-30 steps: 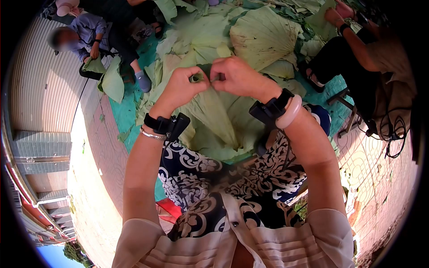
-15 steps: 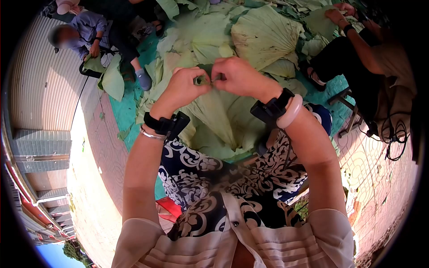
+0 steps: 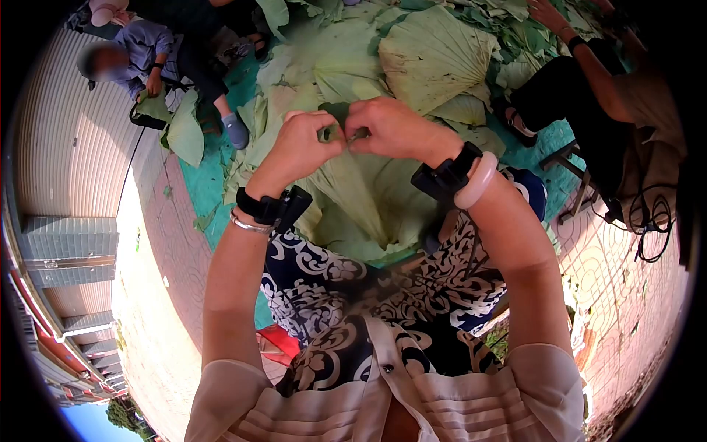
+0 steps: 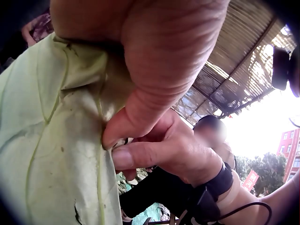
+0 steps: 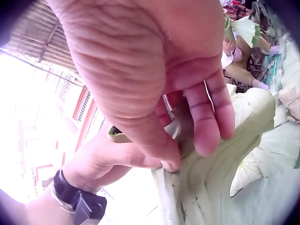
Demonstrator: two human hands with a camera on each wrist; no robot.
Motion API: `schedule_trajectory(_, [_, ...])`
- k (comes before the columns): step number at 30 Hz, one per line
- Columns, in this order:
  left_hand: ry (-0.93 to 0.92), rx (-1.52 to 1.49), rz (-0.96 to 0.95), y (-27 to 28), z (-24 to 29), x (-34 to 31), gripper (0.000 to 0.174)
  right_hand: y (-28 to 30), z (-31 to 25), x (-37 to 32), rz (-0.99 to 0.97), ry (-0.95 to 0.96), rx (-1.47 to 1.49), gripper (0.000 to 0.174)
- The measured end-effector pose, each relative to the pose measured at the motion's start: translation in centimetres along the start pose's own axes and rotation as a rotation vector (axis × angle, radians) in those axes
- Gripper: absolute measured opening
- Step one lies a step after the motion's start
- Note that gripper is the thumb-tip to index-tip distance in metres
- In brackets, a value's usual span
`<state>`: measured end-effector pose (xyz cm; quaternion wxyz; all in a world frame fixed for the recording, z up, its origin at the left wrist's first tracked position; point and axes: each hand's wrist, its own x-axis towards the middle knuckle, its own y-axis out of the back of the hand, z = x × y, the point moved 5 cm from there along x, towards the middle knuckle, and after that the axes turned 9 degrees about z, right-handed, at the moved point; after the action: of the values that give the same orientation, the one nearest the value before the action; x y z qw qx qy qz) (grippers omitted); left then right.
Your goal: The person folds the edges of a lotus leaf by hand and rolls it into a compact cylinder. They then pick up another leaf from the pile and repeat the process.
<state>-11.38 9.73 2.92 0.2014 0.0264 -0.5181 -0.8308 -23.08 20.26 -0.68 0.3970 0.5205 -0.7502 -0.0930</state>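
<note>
A large pale green lotus leaf (image 3: 350,188) hangs in folds between my two hands, down toward the lap. My left hand (image 3: 298,146) pinches its upper edge, with a curled bit of leaf showing inside the ring of thumb and finger. Right beside it, my right hand (image 3: 394,127) pinches the same edge with thumb and forefinger. In the left wrist view the two thumb tips almost meet at the edge of the veined leaf (image 4: 70,140). The right wrist view shows the other fingers (image 5: 206,133) of my right hand lying against the folded leaf (image 5: 201,187).
A broad pile of lotus leaves (image 3: 438,62) covers the green ground sheet (image 3: 210,184) ahead. One person (image 3: 147,55) sits at the left with a drooping leaf (image 3: 185,132). Another person (image 3: 618,96) sits close at the right, beside a stool (image 3: 571,173).
My hands stay nearly in place, pinching the lotus leaf, with a slight shift of the right fingers. The person at the right has moved their hand away from the leaf they held.
</note>
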Motion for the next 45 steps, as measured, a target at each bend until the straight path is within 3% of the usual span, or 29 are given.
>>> schedule_trajectory(9, [0.023,-0.074,-0.01,-0.3,-0.6,0.0,0.018,-0.2,0.0,0.0,0.002,0.005,-0.075,0.014])
schedule_trajectory(15, [-0.093,-0.016,-0.11,-0.6,0.0,0.1,0.021,-0.6,-0.6,-0.3,0.013,0.035,-0.083,0.012])
schedule_trajectory(18, [-0.033,-0.026,-0.102,-0.7,-0.4,0.0,0.031,-0.6,-0.6,-0.2,-0.018,0.006,-0.092,0.013])
schedule_trajectory(24, [-0.019,0.015,-0.153,-0.7,0.0,0.0,0.029,-0.6,-0.7,-0.2,-0.011,0.01,-0.097,0.013])
schedule_trajectory(30, [-0.067,-0.005,-0.073,-0.5,0.2,0.0,0.019,-0.5,-0.1,-0.1,-0.002,0.009,-0.072,0.014])
schedule_trajectory(33, [0.002,0.003,-0.149,-0.6,0.1,-0.1,0.025,-0.4,-0.1,-0.1,0.005,0.021,-0.056,0.013])
schedule_trajectory(45, [-0.082,0.052,-0.179,-0.5,1.2,-0.3,0.024,-0.7,0.0,-0.1,-0.121,-0.01,-0.067,0.017])
